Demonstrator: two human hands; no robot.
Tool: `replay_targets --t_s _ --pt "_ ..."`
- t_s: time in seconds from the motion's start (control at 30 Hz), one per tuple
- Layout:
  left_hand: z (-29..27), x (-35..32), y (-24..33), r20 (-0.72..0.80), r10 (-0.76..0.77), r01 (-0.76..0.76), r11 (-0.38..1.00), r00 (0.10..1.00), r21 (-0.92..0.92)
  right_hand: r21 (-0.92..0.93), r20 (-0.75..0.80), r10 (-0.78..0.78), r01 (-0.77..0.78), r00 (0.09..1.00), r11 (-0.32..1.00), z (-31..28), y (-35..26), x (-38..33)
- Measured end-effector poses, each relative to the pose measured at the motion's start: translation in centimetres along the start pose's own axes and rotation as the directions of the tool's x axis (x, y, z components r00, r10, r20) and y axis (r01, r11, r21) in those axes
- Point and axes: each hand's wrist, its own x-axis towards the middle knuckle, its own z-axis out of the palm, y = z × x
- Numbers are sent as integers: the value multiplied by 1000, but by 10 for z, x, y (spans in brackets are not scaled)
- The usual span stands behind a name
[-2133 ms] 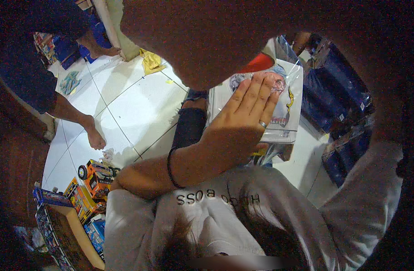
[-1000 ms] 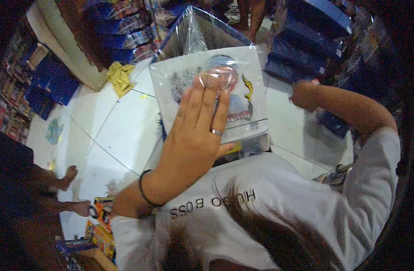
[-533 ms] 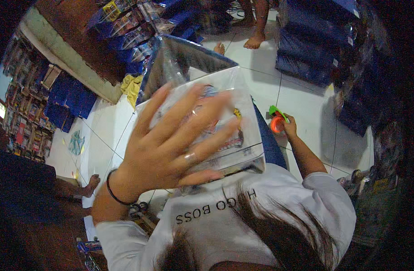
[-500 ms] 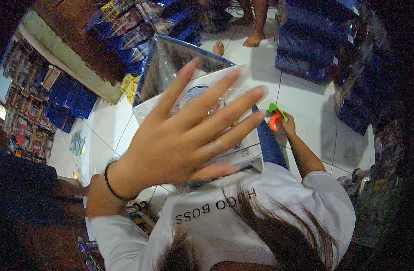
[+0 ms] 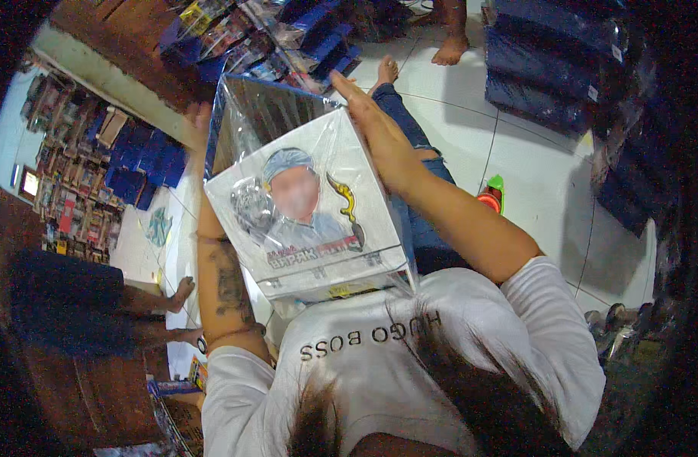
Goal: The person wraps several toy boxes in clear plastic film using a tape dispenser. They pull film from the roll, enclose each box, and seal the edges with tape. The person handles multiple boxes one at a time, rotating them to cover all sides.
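A box [image 5: 303, 198] wrapped in clear plastic rests over my lap, its white face up, printed with a person in a blue cap and a curved yellow shape. A dark, blue-edged side [image 5: 265, 110] of it faces away from me. Along the box's right side lies my right hand [image 5: 376, 133], flat, with fingers stretched out against the plastic. My left hand [image 5: 200, 122] is at the left side, blurred and mostly hidden by the box. On the floor to the right is an orange-and-green tape dispenser [image 5: 492, 196], partly covered by my right forearm.
Blue boxes in plastic [image 5: 539, 68] stand at the far right. Packed goods [image 5: 246, 38] are stacked at the far left. Shelves of small packages [image 5: 71, 179] line the left. Other people's bare feet show at the left [image 5: 183, 293] and at the top [image 5: 449, 49].
My left hand has gone from spread over the box's white face to its left side. My right hand has let go of the tape dispenser and moved to the box's right side.
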Motion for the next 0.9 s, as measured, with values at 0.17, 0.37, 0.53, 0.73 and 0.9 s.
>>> replay_targets --t_s 0.17,0.37,0.53,0.73,0.9 --pt "79 -45 -102 210 -507 548 761 836 -348 419 257 836 -836 484 355 -21 163 -11" --pt "98 24 -68 -32 -377 295 773 926 -561 653 434 469 -628 769 424 -38 198 101" --pt "51 30 -16 -302 270 -345 910 914 -230 176 547 578 -758 605 628 -24 65 186" --pt "110 -73 -14 -136 767 -457 503 627 733 -175 759 179 -68 626 982 47 38 203" --pt "180 -136 -15 517 277 -362 930 810 68 -531 846 525 -222 -90 818 125 70 199"
